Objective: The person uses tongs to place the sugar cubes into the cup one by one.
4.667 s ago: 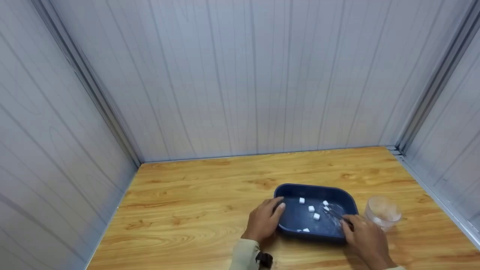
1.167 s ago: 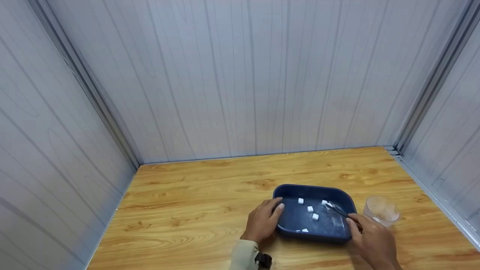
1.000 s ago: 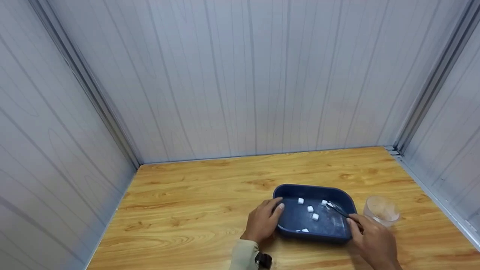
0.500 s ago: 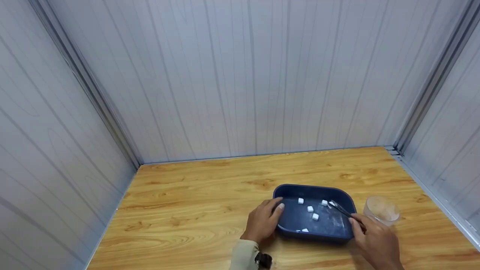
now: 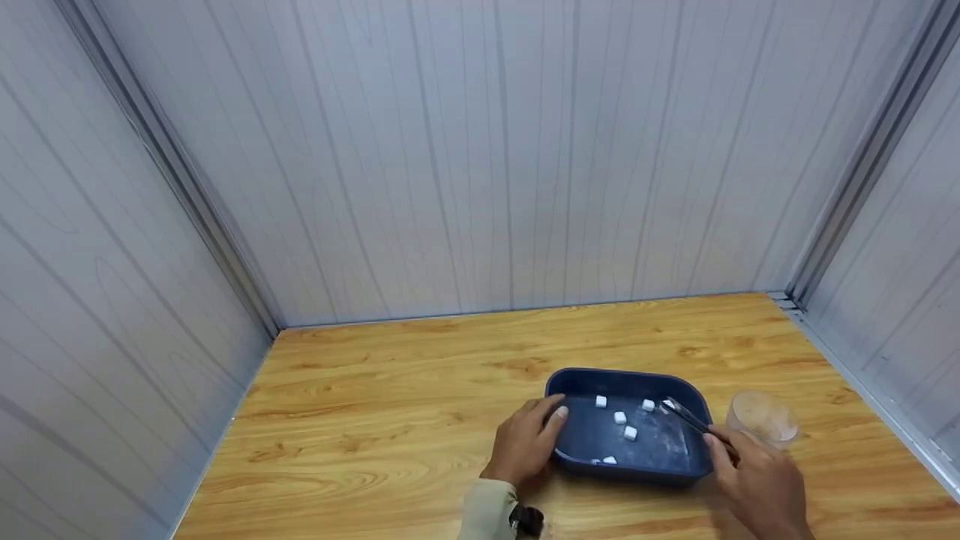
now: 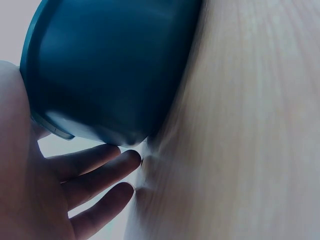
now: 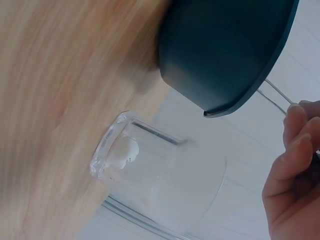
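Note:
A dark blue tray (image 5: pixel 626 471) holds several small white cubes (image 5: pixel 630 433) and a broken white bit (image 5: pixel 609 460) near its front wall. My left hand (image 5: pixel 521 441) grips the tray's left rim; in the left wrist view its other fingers (image 6: pixel 102 180) stretch out beside the tray's outer wall. My right hand (image 5: pixel 761 472) holds slim tweezers (image 5: pixel 688 418) reaching over the right rim. A white fragment (image 5: pixel 664 409) lies at the tweezer tips; whether they pinch it I cannot tell. The right wrist view shows the tweezers' thin metal arms (image 7: pixel 275 96) between fingers and tray.
A clear plastic cup (image 5: pixel 763 417) stands just right of the tray, close to my right hand. Something white (image 7: pixel 125 151) shows at its bottom. The wood-grain table (image 5: pixel 375 420) is bounded by pale panel walls (image 5: pixel 480 150) behind and at both sides.
My right hand and the tweezers have shifted right, drawing their tips away from the back right cube toward the tray's right wall. The white fragment has moved right with the tips. The left hand stays put.

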`<state>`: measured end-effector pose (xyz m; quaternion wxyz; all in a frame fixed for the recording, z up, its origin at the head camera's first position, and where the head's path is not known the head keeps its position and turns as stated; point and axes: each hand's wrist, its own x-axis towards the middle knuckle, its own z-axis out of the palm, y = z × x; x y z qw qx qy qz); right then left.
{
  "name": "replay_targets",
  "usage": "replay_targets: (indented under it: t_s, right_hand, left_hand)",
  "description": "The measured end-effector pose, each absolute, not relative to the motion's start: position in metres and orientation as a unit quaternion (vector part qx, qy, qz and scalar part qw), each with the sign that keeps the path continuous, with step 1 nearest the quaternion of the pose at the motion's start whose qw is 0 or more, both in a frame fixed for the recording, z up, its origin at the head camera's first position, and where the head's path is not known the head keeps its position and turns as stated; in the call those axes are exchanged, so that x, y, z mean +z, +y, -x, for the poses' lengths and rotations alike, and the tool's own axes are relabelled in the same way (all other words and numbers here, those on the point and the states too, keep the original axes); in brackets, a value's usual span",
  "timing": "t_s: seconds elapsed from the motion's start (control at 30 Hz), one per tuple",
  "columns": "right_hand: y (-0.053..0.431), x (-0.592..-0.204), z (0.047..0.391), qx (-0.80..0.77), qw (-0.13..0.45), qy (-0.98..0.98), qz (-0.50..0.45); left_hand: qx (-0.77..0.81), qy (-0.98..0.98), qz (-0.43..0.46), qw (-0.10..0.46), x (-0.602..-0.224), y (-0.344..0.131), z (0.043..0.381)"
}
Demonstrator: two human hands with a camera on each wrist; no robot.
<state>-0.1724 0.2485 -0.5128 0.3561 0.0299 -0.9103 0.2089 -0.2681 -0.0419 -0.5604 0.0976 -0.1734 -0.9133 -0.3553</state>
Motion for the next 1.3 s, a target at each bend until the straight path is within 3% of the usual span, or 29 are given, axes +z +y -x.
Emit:
replay_targets:
  t_s: [0.37, 1.03, 1.3]
  right_hand:
    - [0.254, -0.511, 0.172, 0.215, 0.387, -0.895, -0.049]
    - [0.261, -0.508, 0.167, 0.211, 0.368, -0.905, -0.015]
    - [0.265, -0.507, 0.167, 0.216, 0.408, -0.887, -0.031]
  left_hand:
    - [-0.347, -0.916, 0.175, 0.097, -0.56, -0.042, 0.268]
    - [-0.349, -0.916, 0.173, 0.095, -0.559, -0.042, 0.269]
    - [-0.356, -0.913, 0.174, 0.099, -0.56, -0.042, 0.268]
